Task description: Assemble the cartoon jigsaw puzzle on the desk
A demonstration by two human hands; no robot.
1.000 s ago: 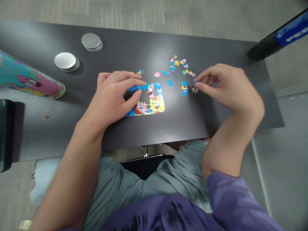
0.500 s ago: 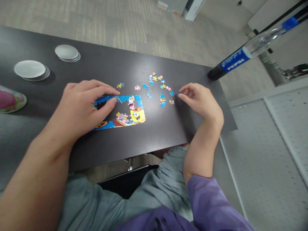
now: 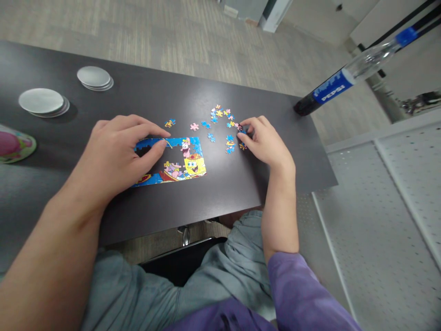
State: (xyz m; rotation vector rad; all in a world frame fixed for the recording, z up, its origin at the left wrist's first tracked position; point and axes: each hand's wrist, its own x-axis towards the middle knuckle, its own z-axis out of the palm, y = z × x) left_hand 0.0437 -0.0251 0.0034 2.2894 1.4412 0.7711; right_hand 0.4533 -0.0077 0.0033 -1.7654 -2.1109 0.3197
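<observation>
A partly assembled cartoon jigsaw puzzle [image 3: 195,165] lies on the dark table, its border joined around a gap in the middle. My left hand [image 3: 120,151] rests over its left end, thumb and fingers apart, hiding that part. Among the loose puzzle pieces [image 3: 219,113] to the right, my right hand [image 3: 265,142] has come down at the right edge of the group. Its thumb and index finger stand apart around a blue puzzle piece [image 3: 243,132], partly covered by the fingers. Nearer the puzzle lie a pink piece [image 3: 195,127] and a yellow-and-blue piece [image 3: 170,123].
Two stacks of white discs, one farther back [image 3: 93,77] and one nearer [image 3: 41,101], stand at the left. A colourful cylindrical container [image 3: 17,146] is at the left edge. A Pepsi bottle [image 3: 332,89] stands at the table's right end.
My right hand has moved left, from beside the loose pieces to the rightmost ones. My left hand stays on the puzzle. The view has shifted slightly.
</observation>
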